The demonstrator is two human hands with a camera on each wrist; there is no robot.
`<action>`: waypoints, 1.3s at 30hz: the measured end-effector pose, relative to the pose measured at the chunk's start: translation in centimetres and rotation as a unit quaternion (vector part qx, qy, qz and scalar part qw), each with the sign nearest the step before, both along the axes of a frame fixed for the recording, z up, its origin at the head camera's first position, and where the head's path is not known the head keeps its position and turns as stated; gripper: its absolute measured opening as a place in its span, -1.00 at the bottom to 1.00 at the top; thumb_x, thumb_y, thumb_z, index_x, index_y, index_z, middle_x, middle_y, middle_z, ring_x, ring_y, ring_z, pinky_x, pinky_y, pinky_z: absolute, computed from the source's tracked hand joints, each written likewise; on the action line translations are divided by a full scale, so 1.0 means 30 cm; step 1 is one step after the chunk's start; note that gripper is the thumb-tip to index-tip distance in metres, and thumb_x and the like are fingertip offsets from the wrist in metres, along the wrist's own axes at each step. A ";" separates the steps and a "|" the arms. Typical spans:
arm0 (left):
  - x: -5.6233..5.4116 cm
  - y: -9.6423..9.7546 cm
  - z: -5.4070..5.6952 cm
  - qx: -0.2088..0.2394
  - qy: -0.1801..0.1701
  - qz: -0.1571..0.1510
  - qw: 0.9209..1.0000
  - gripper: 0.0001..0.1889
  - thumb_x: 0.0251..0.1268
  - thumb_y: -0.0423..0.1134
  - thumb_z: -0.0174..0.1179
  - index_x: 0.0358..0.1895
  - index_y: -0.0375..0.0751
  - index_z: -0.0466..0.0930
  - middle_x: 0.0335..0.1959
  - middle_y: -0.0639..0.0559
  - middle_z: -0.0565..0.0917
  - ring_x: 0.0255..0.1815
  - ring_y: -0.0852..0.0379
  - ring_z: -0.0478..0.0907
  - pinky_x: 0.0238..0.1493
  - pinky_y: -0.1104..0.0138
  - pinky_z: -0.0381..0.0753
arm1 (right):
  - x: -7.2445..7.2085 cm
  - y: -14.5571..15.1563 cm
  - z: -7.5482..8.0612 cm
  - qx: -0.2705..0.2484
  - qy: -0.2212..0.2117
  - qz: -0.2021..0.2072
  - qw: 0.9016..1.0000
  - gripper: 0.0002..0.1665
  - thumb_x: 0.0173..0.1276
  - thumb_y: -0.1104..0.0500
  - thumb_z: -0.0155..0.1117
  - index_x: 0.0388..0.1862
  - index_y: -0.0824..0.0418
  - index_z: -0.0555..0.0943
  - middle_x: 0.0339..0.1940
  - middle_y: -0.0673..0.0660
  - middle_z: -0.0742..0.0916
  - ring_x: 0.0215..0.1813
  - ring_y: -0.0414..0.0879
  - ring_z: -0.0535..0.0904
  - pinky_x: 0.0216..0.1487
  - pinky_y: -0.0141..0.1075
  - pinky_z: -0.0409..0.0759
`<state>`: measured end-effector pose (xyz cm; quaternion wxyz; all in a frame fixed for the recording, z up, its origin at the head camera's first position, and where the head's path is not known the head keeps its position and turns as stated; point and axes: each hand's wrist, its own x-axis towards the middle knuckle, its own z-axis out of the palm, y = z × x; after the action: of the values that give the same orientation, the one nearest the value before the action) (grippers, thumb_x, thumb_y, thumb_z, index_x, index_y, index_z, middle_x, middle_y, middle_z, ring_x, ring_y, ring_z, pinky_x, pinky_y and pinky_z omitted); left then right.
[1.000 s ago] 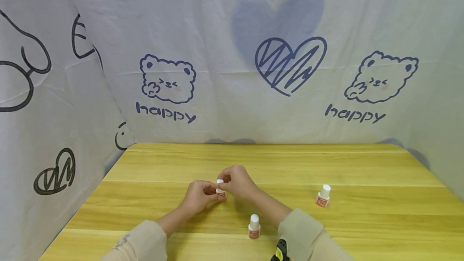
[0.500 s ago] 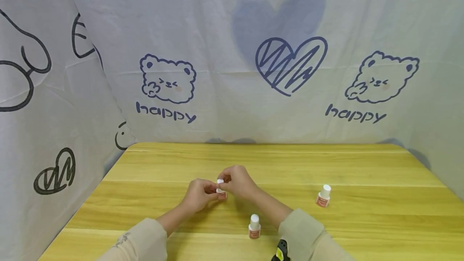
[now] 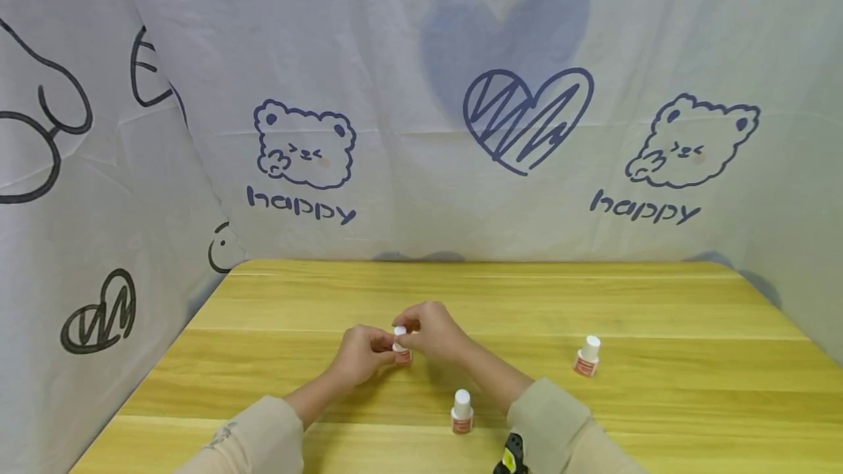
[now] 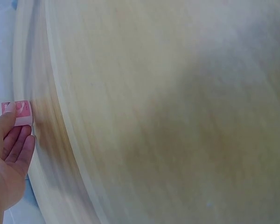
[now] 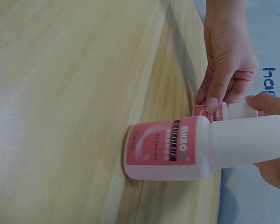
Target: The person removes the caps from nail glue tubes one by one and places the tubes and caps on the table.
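Both hands are on the same little bottle on my feed, a bit left of the middle of the counter. The left hand is gripping the body, and the left wrist cam shows its thumb flat across the pink label with fingers on the other side. The right hand comes in from above and pinches the white cap, and the cap is sitting on the bottle. It looks upright to me, but I can't tell if the base is touching the wood.

Two more of the same kind are standing up: a nearer bottle between the forearms, just beside the right one, and a far-right bottle well apart from the hands. Both have their white caps on. One bottle is huge in my right wrist view, and I can read "NAIL GLUE" and "7g" on it.

Beige sleeves on both arms, something black and yellow by the right cuff, and a pale cloth behind with bears, hearts and "happy" on it.
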<state>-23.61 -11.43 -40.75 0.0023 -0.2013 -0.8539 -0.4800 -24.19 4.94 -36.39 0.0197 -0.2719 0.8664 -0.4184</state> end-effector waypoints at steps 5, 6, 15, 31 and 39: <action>0.000 0.001 -0.002 -0.010 0.010 0.010 1.000 -0.82 0.00 -0.31 0.36 -0.33 -0.35 0.73 -0.44 -0.17 0.74 -0.41 0.09 0.70 -0.41 0.51 0.63 | -0.002 -0.005 -0.014 -0.015 0.027 -0.027 0.999 -0.88 0.13 0.33 0.35 -0.33 0.37 0.67 -0.39 0.16 0.74 -0.34 -0.17 0.56 -0.33 -0.47 0.54; 0.000 0.002 -0.001 -0.009 0.010 0.011 1.000 -0.82 0.00 -0.31 0.36 -0.33 -0.35 0.73 -0.45 -0.17 0.74 -0.41 0.09 0.70 -0.41 0.51 0.63 | -0.003 -0.006 -0.016 -0.018 0.027 -0.031 0.999 -0.90 0.13 0.33 0.36 -0.37 0.36 0.66 -0.42 0.15 0.73 -0.36 -0.18 0.55 -0.35 -0.48 0.53; -0.002 0.006 0.003 -0.004 0.000 0.010 1.000 -0.83 0.00 -0.32 0.35 -0.32 -0.34 0.73 -0.42 -0.16 0.74 -0.38 0.08 0.70 -0.38 0.51 0.63 | -0.010 0.001 -0.011 0.000 0.023 -0.013 1.000 -0.94 0.16 0.34 0.33 -0.41 0.36 0.65 -0.47 0.13 0.72 -0.42 -0.22 0.52 -0.42 -0.53 0.50; -0.008 0.003 -0.002 -0.008 0.013 0.007 1.000 -0.84 -0.01 -0.34 0.36 -0.34 -0.38 0.72 -0.43 -0.18 0.74 -0.38 0.08 0.70 -0.37 0.47 0.65 | -0.012 0.004 -0.012 0.009 0.029 -0.013 0.999 -0.78 0.16 0.32 0.33 -0.22 0.42 0.65 -0.33 0.19 0.74 -0.30 -0.14 0.58 -0.28 -0.43 0.57; -0.005 -0.001 0.002 0.005 -0.002 -0.004 1.000 -0.86 0.02 -0.38 0.33 -0.33 -0.40 0.71 -0.40 -0.22 0.73 -0.36 0.01 0.71 -0.34 0.45 0.67 | -0.014 -0.002 -0.019 0.005 0.039 -0.014 0.999 -0.94 0.14 0.32 0.35 -0.42 0.34 0.66 -0.48 0.13 0.71 -0.45 -0.25 0.47 -0.45 -0.53 0.46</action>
<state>-23.75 -11.47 -40.70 -0.0003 -0.2043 -0.8505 -0.4847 -24.61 4.89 -36.95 -0.0185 -0.2752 0.8724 -0.4036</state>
